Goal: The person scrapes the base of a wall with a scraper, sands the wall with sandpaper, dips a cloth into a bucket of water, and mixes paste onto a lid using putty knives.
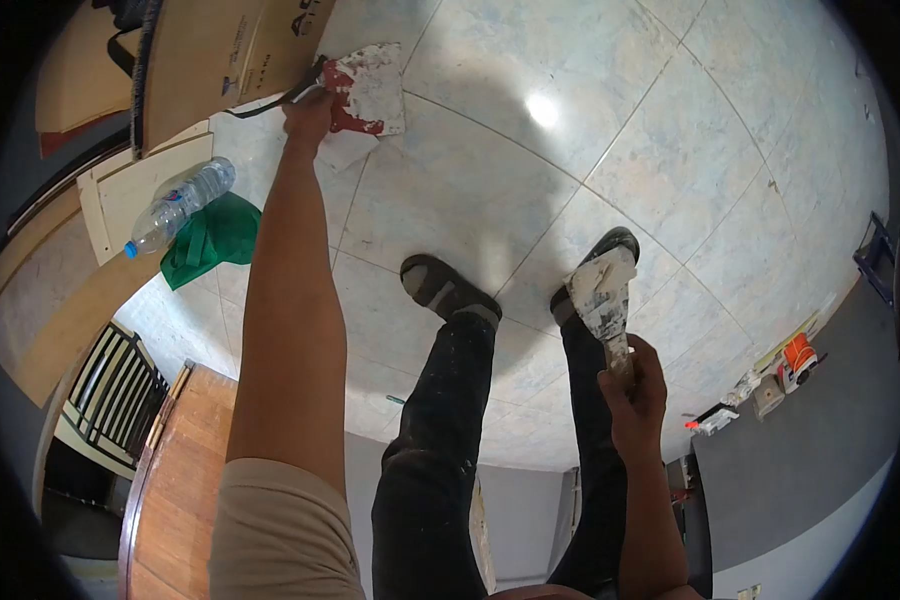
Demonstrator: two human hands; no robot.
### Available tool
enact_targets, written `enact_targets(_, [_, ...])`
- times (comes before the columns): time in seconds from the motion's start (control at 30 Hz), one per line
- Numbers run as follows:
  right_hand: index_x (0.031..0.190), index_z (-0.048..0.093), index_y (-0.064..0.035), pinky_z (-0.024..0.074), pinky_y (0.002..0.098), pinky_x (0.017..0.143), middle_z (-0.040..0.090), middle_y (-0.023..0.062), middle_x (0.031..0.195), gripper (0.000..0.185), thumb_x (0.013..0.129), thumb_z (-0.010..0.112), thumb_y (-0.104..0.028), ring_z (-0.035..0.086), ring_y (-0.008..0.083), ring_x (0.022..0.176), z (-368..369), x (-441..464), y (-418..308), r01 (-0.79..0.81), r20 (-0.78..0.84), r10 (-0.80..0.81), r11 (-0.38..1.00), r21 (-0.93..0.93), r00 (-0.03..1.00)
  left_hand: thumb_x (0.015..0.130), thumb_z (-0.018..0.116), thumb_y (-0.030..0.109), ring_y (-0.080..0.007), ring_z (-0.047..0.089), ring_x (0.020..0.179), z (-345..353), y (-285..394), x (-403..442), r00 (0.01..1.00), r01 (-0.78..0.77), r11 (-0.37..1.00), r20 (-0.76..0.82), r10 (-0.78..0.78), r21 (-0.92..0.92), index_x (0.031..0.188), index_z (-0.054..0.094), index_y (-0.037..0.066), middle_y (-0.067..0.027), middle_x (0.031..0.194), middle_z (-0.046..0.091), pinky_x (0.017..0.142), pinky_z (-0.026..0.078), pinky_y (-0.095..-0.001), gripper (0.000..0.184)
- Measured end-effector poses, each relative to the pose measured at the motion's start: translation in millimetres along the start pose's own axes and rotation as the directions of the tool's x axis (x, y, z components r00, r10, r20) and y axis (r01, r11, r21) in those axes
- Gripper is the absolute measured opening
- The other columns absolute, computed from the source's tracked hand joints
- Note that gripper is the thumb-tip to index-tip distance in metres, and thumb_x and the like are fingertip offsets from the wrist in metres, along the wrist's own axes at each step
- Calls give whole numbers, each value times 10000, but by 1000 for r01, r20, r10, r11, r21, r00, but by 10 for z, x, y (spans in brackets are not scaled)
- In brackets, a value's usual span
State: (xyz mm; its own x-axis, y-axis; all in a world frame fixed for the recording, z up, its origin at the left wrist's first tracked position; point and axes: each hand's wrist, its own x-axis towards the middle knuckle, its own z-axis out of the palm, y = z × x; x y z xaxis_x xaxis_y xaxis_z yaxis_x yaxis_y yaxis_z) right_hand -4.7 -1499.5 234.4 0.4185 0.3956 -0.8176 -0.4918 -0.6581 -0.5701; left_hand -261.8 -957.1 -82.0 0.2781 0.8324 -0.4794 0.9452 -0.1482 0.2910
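Observation:
My left hand [311, 112], at the end of an outstretched arm, is closed at the edge of a red board [370, 92] smeared with white plaster. A dark strap-like strip [280, 101] passes beside the fingers, beneath the cardboard box. In my right hand [638, 400] is the handle of a wide putty knife [604, 290], its blade coated with white and grey residue and pointing away from me, over my right shoe.
Cardboard boxes [195, 70] stand at the upper left. Below them are a plastic bottle [185, 203] and a green bag [213, 240]. Tools, including an orange-and-white item [798, 362], line the right wall. My shoes [445, 285] stand on floor tiles.

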Motion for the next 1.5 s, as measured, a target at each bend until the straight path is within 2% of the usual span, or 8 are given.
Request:
enact_targets(0.13, [1376,527,-13,477,303,917,629,101,1145,499,907,695,6,587,160,1042,-39,13,-12,-34,-18,32,996,-86,999,1023,428,535,-399,372,1408,-39,-195,-58,996,-83,954,-6,88,287,1311,668,264,50,1429,618,1073,347,-668,462])
enact_targets(0.23, [1369,536,-10,481,308,918,639,101,1147,493,902,692,17,596,163,1039,-44,32,-112,-18,-3,18,991,-135,1000,1015,590,350,-178,632,823,-165,-119,-123,990,118,916,117,-79,-383,1160,741,87,-21,959,718,776,477,-323,336])
enact_targets(0.5, [1362,562,-29,508,334,883,673,137,1130,496,889,688,47,645,212,1006,73,30,-160,205,41,-202,934,-292,979,1016,597,371,-173,586,1012,-370,394,-719,796,601,644,425,-431,-473,1245,684,129,-22,1196,633,847,492,-352,344])
enact_targets(0.8, [1302,644,-45,492,362,660,597,125,909,482,840,709,79,614,274,757,234,-11,-277,287,161,-240,852,-439,957,1096,433,290,-306,555,1319,8,685,-1729,691,723,-26,723,23,-690,1484,489,73,-135,1429,565,1078,467,-537,448])
enact_targets(1.03, [1334,641,-75,489,340,627,581,112,900,513,847,697,75,587,225,680,147,32,-346,370,33,-399,812,-451,916,1103,424,254,-293,593,1270,-52,1667,-2696,655,727,-348,749,95,-592,1371,586,4,-135,1321,655,1146,430,-478,401])
enact_targets(1.3, [1296,702,-131,511,364,625,540,73,844,501,828,695,49,595,239,753,-408,-380,-863,458,-11,-630,577,-676,776,1095,460,325,-319,550,1277,-688,2906,-3404,599,768,-363,793,114,-528,1417,539,75,-112,1373,578,1050,478,-558,415])
enact_targets(1.33, [1296,702,-131,511,364,625,540,73,844,501,828,695,49,595,239,753,-545,-506,-1038,467,-30,-650,576,-671,759,1075,494,308,-346,524,1295,-858,3142,-3535,707,707,-142,696,126,-692,1400,529,51,-159,1363,559,1085,450,-551,415])
enact_targets(1.5, [1334,687,-142,550,361,633,521,64,866,543,813,679,8,590,245,793,-1375,-1551,-2418,455,83,-642,441,-774,763,1048,497,202,-338,561,1238,-1802,4481,-4201,700,708,-120,714,-11,-696,1377,546,72,-159,1372,552,1034,465,-578,356])
